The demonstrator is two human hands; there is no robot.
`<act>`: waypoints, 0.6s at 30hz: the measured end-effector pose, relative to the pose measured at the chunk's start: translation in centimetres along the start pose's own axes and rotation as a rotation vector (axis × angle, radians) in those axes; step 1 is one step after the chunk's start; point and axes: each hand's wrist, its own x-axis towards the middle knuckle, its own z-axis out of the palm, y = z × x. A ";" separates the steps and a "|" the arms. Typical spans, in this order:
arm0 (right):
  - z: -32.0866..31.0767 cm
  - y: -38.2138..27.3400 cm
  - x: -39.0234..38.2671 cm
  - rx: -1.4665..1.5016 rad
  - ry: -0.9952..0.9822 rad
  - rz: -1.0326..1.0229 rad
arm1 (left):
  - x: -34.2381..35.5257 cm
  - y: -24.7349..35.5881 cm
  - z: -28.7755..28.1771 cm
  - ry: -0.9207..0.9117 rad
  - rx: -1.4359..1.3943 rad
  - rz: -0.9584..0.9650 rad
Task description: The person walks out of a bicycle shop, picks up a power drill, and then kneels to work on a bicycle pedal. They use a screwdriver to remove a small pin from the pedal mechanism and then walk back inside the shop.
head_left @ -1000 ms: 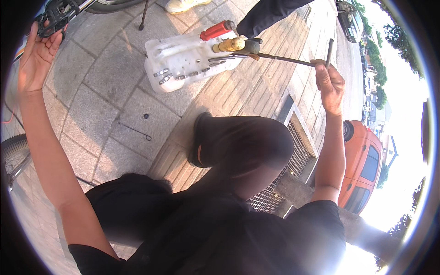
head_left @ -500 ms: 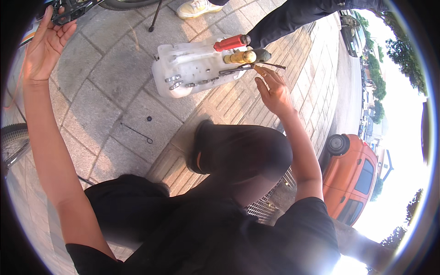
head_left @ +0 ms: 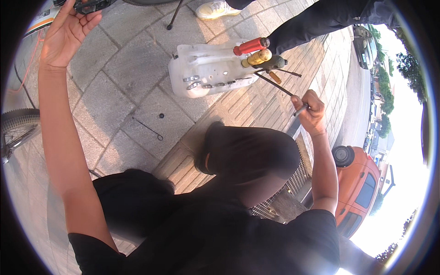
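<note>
My right hand (head_left: 312, 110) is closed round the bent end of a long dark L-shaped hex key (head_left: 275, 84). Its far end still reaches the tool holder, a cut white plastic jug (head_left: 183, 66) lying on the paving. A red-handled tool (head_left: 251, 46), a yellow-handled one (head_left: 259, 57), a dark-handled one (head_left: 276, 62) and a small amber handle (head_left: 275, 77) stick out of the jug's right end. At the upper left my left hand (head_left: 64, 39) is raised, palm showing and fingers apart, against a black bicycle pedal (head_left: 91, 5). Whether the fingers bear on it is unclear.
A thin hooked rod (head_left: 147, 128) and a small black ring (head_left: 161, 116) lie on the paving. A bicycle wheel (head_left: 18, 130) is at the left edge. Another person's leg (head_left: 316, 23) and shoe (head_left: 217, 10) are beyond the jug. An orange car (head_left: 360, 188) is parked at right.
My right hand has drawn back from the jug's handles, toward me and to the right, with the hex key now in it. My left hand stays by the pedal; the view has shifted slightly.
</note>
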 end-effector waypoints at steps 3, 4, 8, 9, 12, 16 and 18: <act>-7.3 -6.3 -0.2 -0.055 -0.068 0.064 | 0.3 -0.2 -1.6 -0.315 -0.273 -0.050; -9.4 -8.1 -0.5 -0.063 -0.176 0.117 | 0.6 -0.9 2.3 0.164 -0.070 0.003; -12.8 -10.7 0.8 -0.176 -0.099 0.002 | 0.3 0.6 2.6 0.096 -0.186 -0.005; -12.8 -10.9 1.2 -0.212 -0.090 -0.014 | 0.3 0.6 3.1 0.092 -0.191 -0.007; -13.2 -10.6 1.5 -0.254 -0.061 -0.025 | 1.0 -0.3 3.6 0.092 -0.261 0.015; -14.4 -9.3 2.7 -0.136 -0.014 0.474 | 1.4 -1.1 3.7 0.072 -0.314 0.000; -13.8 -9.6 3.7 -0.059 -0.038 0.694 | 1.1 -0.5 3.9 0.105 -0.278 0.007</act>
